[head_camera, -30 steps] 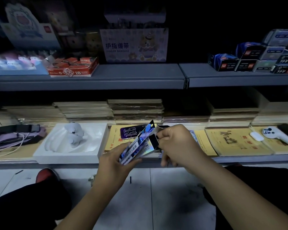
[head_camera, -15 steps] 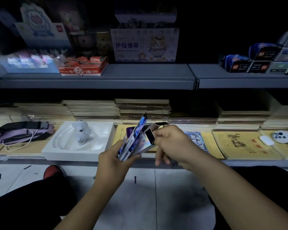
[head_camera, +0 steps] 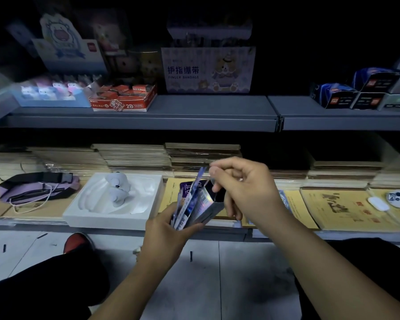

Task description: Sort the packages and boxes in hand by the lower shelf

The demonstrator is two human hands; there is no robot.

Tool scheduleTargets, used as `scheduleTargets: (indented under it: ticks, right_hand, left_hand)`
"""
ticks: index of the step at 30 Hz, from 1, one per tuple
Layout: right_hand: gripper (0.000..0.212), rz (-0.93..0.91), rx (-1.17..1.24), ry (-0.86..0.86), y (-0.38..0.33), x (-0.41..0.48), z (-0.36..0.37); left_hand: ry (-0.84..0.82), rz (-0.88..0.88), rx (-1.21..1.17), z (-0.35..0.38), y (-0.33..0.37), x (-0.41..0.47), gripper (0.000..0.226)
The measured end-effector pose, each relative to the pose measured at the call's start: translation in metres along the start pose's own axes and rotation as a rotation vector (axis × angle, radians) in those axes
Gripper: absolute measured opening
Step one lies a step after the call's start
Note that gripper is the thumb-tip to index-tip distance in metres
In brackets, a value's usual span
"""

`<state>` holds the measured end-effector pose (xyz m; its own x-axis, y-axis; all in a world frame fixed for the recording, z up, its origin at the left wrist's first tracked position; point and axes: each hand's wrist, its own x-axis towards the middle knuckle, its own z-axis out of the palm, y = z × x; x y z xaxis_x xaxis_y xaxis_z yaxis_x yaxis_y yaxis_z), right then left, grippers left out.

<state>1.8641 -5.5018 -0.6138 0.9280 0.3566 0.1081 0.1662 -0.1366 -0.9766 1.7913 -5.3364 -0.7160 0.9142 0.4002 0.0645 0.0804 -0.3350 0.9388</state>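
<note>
1. Head view, the hands: The left hand (head_camera: 164, 236) grips a bunch of flat shiny packs (head_camera: 189, 204) and a small silver box (head_camera: 206, 204), all standing up like a fan. Its fingers curl round the bottom of them. They are in the air, near the front edge of the low shelf (head_camera: 286, 235), in the middle of the scene.

2. Head view, what changed: A moment ago the right hand (head_camera: 245, 188) was pressed against the box, low down. Now it has lifted up and its thumb and first finger pinch the box's open flap at the top. The dark mouth of the box shows, so I think the box is being opened or is ready for a pack to go in.

3. Head view, the things around: To the left on the low shelf sits a white tray (head_camera: 83, 211) with a small white toy (head_camera: 118, 188) in it. Farther left lies a purple bag (head_camera: 39, 188). Yellow books (head_camera: 342, 209) lie to the right. On the far upper shelf there is a red box (head_camera: 125, 100) and a bandage box (head_camera: 208, 70).
</note>
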Motion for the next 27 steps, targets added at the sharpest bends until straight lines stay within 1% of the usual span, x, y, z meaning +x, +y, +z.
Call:
scheduleTargets:
  ticks: [3,6,8,10,13,15,17,19,23,25,27]
  right_hand:
    - [0.018,-0.005,-0.104,0.013,0.006,0.002,0.006]
    - [0.021,-0.049,-0.192,0.062,0.013,0.005,0.010]
    - [0.023,-0.034,-0.173,0.103,0.018,0.007,0.010]
    - [0.019,-0.034,-0.130,0.160,0.016,0.008,0.010]
    - [0.016,-0.064,-0.012,0.270,0.010,0.011,0.005]
    - [0.015,-0.060,0.089,0.244,0.006,0.010,0.003]
    - [0.013,-0.039,0.106,0.159,0.004,0.006,0.006]
    - [0.011,-0.024,0.035,0.090,0.007,0.002,0.013]
    - [0.013,-0.052,-0.138,0.030,0.011,-0.004,0.020]
    - [0.016,-0.049,-0.134,0.023,0.009,-0.005,0.016]
    - [0.013,-0.030,-0.019,0.077,0.005,-0.003,0.009]
  left_hand:
    - [-0.006,0.107,0.117,-0.001,0.001,-0.004,0.048]
    - [0.020,0.184,0.176,0.000,0.001,-0.005,0.046]
    - [0.036,0.198,0.199,0.000,0.002,-0.004,0.044]
    - [0.043,0.179,0.189,-0.001,0.002,-0.003,0.044]
    - [0.053,0.138,0.153,-0.003,0.000,-0.001,0.046]
    - [0.059,0.134,0.159,-0.003,-0.001,0.000,0.046]
    - [0.057,0.140,0.168,-0.003,0.002,0.000,0.047]
    - [0.063,0.141,0.174,-0.003,0.003,-0.001,0.049]
    - [0.070,0.119,0.170,-0.001,0.000,0.000,0.044]
    - [0.064,0.080,0.143,-0.001,-0.002,0.000,0.045]
    - [0.072,0.011,0.069,-0.003,-0.007,0.002,0.045]
